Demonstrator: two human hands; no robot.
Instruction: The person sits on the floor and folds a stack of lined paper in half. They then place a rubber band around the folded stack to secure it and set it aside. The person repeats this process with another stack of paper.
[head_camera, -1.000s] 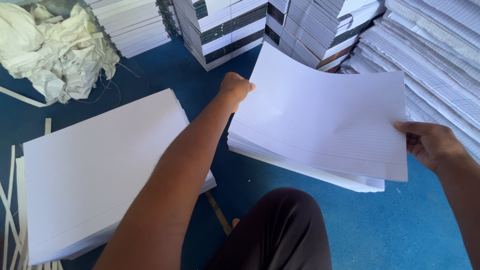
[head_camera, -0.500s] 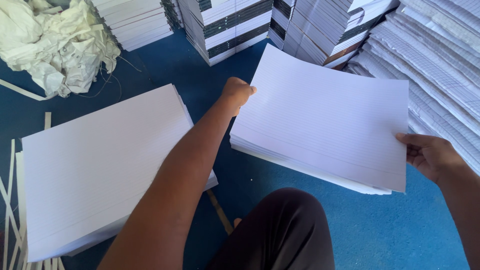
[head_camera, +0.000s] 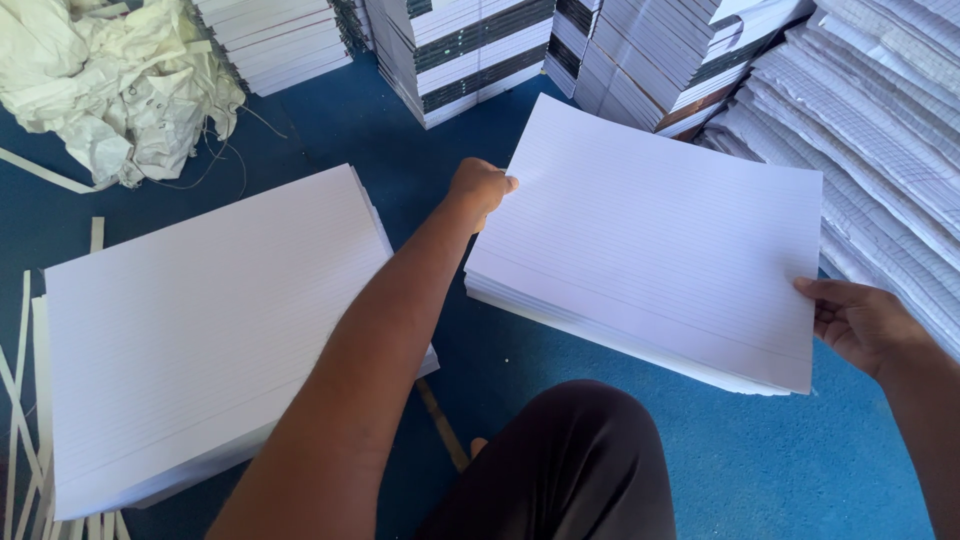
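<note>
A bundle of white ruled paper sheets (head_camera: 660, 235) is held just above the blue floor at centre right. My left hand (head_camera: 480, 188) grips its left edge, the arm crossing the view diagonally. My right hand (head_camera: 860, 322) holds its right edge near the lower corner, fingers under the sheets. A larger stack of the same ruled sheets (head_camera: 200, 320) lies flat on the floor to the left, partly covered by my left forearm.
Tall stacks of bound paper (head_camera: 470, 45) line the back and the right side (head_camera: 880, 130). A crumpled white sack (head_camera: 110, 85) lies at the top left. Paper strips (head_camera: 20, 400) lie by the left edge. My dark-clothed knee (head_camera: 560, 470) is below the bundle.
The bundle has flattened out and come lower and nearer, with both hands still on its edges. The left stack has not moved.
</note>
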